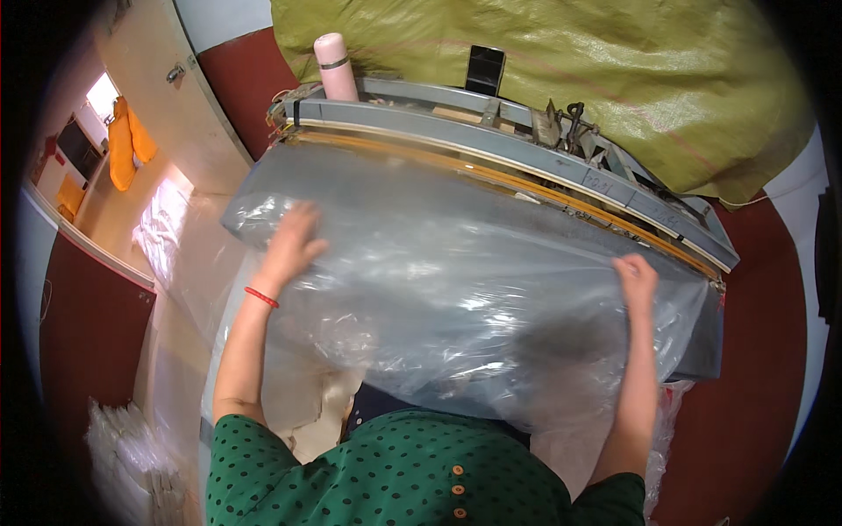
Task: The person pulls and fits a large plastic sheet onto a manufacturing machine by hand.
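One yellow-green cover hangs in creases across the far side of the room, with a wall in dark red and pale paint showing at the right. One broad grey tabletop spans the middle, its far strip bare. Over most of the rest lies one clear plastic sheet, wrinkled and shiny, spreading toward the person's body and past the near edge. One pale door stands at the upper left; orange cloth shows through the doorway beside it. One long grey metal frame runs along the tabletop's far edge, with a thin orange strip in front of it. One green shirt with dark dots fills the bottom.

There are two hands, both at the sheet. The left hand, slightly blurred, lies over its left part, fingers apart; the right hand has its fingers curled together, clamped on the sheet near its right end.

Smaller still: one pink bottle upright by the frame's left end, one dark phone propped upright behind the frame, one red bracelet on the left wrist — and three shirt buttons.
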`<state>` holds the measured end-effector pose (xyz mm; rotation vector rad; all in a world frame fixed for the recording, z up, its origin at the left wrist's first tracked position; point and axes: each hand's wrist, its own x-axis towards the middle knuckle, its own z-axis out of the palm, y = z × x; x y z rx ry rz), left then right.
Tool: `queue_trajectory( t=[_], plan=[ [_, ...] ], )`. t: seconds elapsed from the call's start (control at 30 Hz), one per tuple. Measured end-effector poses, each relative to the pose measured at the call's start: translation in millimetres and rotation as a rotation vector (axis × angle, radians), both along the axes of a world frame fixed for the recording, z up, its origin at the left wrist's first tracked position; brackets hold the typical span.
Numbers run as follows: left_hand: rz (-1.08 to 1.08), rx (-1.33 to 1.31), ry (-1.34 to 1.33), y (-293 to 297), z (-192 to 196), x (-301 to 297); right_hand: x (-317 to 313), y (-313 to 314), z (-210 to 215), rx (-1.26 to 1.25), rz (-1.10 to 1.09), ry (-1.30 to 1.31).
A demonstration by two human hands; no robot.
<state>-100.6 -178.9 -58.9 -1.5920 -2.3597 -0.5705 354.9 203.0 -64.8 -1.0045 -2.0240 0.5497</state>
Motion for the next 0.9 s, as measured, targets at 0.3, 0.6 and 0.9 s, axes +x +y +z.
queue_trajectory(
  t=[0.3, 0.6, 0.9],
  plan=[
    [-0.147, -0.304, -0.081, 42, 1, 87, 255, 52, -30, 0.102, -0.566, -0.333],
    [-0.398, 0.044, -0.23, -1, -6, 112, 266, 62, -34, 0.106, -0.586, -0.363],
    [-0.215, 0.027, -0.58, -30, -74, 201, 263, 61, -33, 0.071, -0.609, -0.412]
  ],
)
